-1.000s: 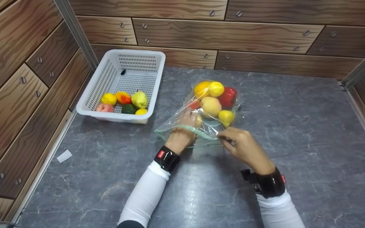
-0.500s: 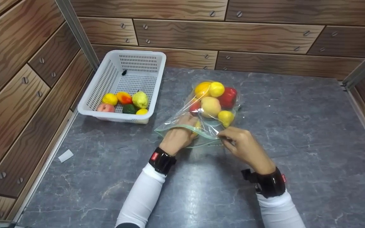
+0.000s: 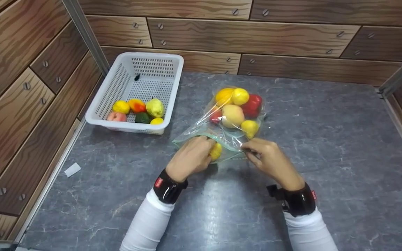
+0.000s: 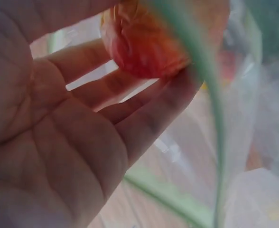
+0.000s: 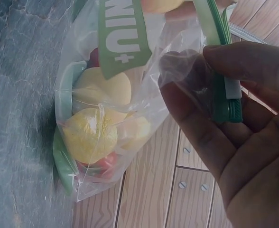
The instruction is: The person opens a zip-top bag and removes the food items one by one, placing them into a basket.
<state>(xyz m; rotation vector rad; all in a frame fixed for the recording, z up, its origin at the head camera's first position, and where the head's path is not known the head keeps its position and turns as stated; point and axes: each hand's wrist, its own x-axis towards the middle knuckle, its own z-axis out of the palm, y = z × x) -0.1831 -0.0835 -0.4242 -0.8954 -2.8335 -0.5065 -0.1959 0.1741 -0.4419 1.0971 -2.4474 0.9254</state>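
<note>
Drawn back since a second ago, the left hand (image 3: 190, 157) sits at the mouth of the clear bag (image 3: 229, 135). A white basket (image 3: 127, 128) stands left of the bag. The right hand (image 3: 273, 161) pinches the right end of the bag's mouth; there, the left hand's fingers grasp a yellow-and-red fruit (image 3: 216, 152).

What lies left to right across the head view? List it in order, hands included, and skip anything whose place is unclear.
White paper scrap → white basket → left hand → yellow-looking fruit in its grasp → right hand.
</note>
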